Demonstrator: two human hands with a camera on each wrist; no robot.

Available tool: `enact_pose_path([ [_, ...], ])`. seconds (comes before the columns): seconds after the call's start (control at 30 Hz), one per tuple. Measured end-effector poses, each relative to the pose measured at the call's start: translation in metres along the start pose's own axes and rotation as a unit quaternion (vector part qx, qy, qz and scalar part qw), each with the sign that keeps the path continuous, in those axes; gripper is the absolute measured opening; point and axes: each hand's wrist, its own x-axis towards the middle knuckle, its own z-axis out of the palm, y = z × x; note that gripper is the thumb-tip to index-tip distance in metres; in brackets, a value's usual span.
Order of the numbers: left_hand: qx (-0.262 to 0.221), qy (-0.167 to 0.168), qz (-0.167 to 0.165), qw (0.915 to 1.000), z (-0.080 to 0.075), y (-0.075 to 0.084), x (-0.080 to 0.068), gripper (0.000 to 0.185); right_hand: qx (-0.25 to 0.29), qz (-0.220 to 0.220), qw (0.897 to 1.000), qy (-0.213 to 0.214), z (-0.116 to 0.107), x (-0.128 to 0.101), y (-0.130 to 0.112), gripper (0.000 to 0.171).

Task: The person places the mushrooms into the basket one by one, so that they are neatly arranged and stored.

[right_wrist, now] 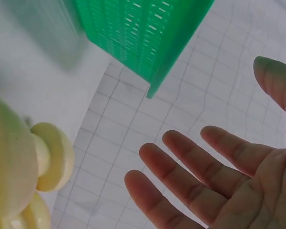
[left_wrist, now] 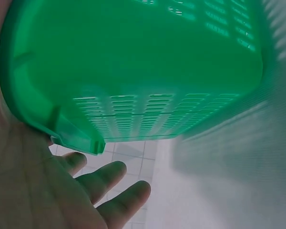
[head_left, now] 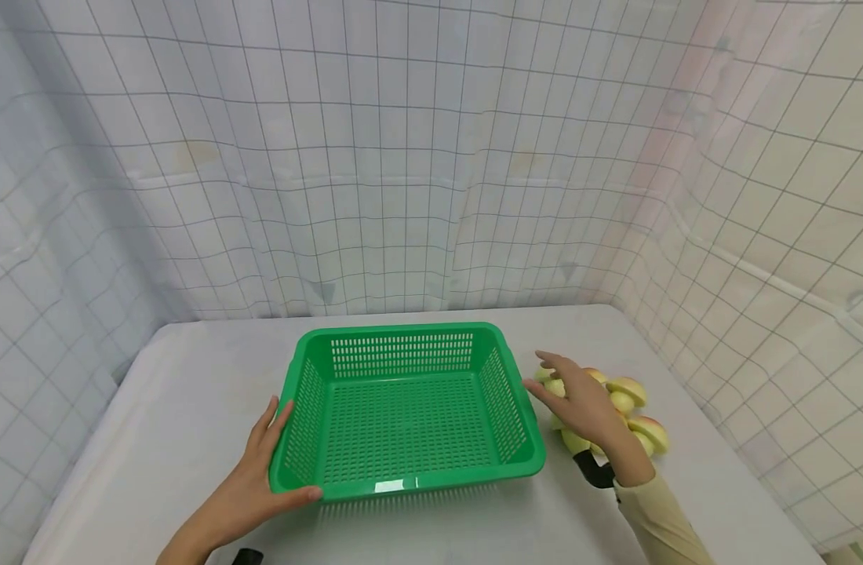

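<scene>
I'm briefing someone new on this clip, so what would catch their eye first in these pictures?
The bright green basket in the middle of the white table stands out first; it looks empty. The left hand holds its near left corner, thumb along the front rim. To the basket's right, the right hand hovers, fingers spread, over a cluster of yellowish apple pieces lying on the table.

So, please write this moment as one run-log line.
left hand: holds green basket corner | right hand: open above apple pieces | basket: empty, on table
</scene>
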Motion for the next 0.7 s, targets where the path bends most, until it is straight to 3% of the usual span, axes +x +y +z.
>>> enact_pose_path([
  [0.23,-0.024,0.011,-0.015,0.9995,0.004,-0.002,0.0,0.116,0.022,0.03,0.997,0.07,-0.004,-0.01,0.022,0.058],
  [0.4,-0.047,0.028,-0.008,0.9985,0.01,-0.008,-0.003,0.113,0.023,0.065,0.992,0.107,-0.012,-0.021,0.037,0.059],
  [0.7,-0.132,0.05,0.015,0.9898,0.019,-0.02,-0.005,0.105,-0.026,0.152,0.98,0.125,-0.038,-0.05,0.064,0.066],
])
